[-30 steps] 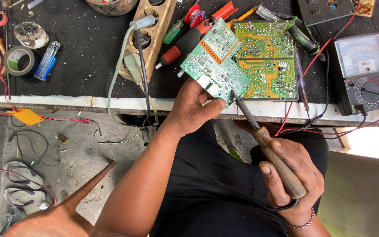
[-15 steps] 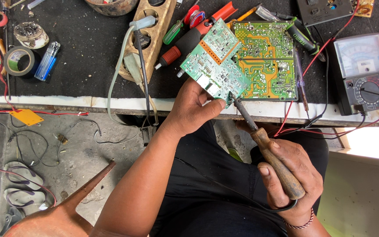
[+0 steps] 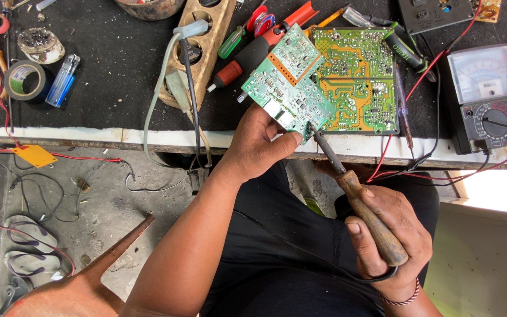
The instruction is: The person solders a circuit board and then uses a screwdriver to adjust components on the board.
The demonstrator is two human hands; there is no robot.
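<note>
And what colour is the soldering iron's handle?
Brown wood, seen in the head view: handle in the right hand.

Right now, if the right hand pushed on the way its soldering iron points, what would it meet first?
The right hand aims the soldering iron up-left; its tip already seems to meet the small green circuit board held by the left hand.

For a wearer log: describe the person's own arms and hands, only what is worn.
Both forearms are bare, no sleeves showing, no gloves. The right hand has a thin beaded bracelet at the wrist. The left hand wears nothing visible: no ring, watch or band.
</note>
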